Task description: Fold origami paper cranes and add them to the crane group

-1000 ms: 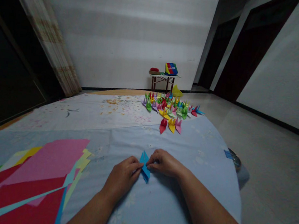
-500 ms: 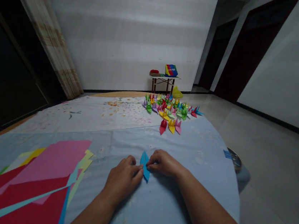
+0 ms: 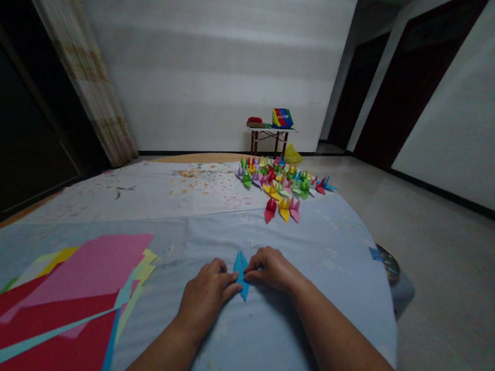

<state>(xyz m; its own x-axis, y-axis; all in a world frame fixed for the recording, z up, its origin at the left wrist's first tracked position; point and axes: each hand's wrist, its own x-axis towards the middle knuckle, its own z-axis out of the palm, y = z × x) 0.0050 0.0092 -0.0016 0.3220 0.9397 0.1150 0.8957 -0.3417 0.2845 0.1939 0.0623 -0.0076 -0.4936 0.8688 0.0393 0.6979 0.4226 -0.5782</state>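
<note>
A small blue piece of folded paper [image 3: 241, 263], long and pointed at both ends, lies on the pale blue tablecloth [image 3: 277, 350] between my two hands. My left hand [image 3: 208, 291] pinches its left edge near the lower half, thumb and fingers pressed close to it. From the other side, my right hand [image 3: 270, 268] grips the right edge with thumb and fingertips. The fingertips cover part of the paper's middle. Beyond my hands stand a red paper crane [image 3: 270, 211], a yellow paper crane [image 3: 284, 209] and a pink paper crane [image 3: 295, 209].
Several more colourful cranes [image 3: 270, 176] crowd the table's far right. On the left lie red paper sheets [image 3: 47, 329] and a pink sheet [image 3: 109, 259], with other colours underneath. A grey stool [image 3: 403, 289] stands off the table's right edge. A small table [image 3: 267, 130] is by the wall.
My left hand has shifted slightly, its thumb now lower along the blue folded paper. The right hand keeps almost the same place. The whole view has moved a little.
</note>
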